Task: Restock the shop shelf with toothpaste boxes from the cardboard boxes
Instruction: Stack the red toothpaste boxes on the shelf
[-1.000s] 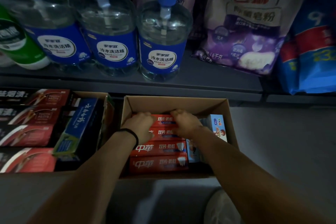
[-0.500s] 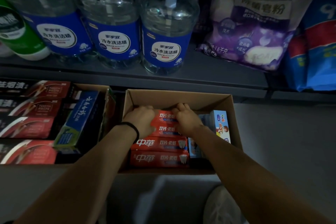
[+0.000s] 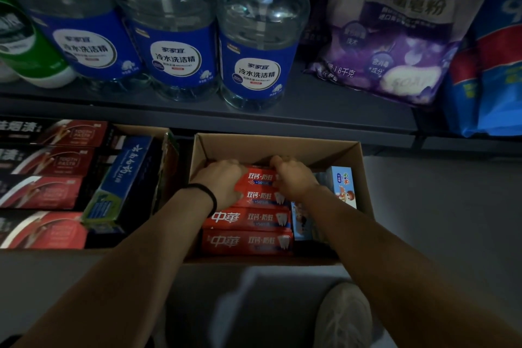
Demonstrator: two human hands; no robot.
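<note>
A: What's nearest the camera?
B: A pale shoe (image 3: 343,316) on the floor, then the open cardboard box (image 3: 364,195).
A: And the hands?
B: Both inside it. The left hand (image 3: 223,182) and the right hand (image 3: 292,178) curl over the far end of the red toothpaste boxes (image 3: 248,230), gripping the top ones.
A: Beside them?
B: Light blue cartons (image 3: 343,185) to the right, dark toothpaste boxes (image 3: 45,195) to the left.
A: Beyond?
B: The shelf (image 3: 324,110), with pump bottles (image 3: 258,45) and a purple bag (image 3: 395,31)
</note>
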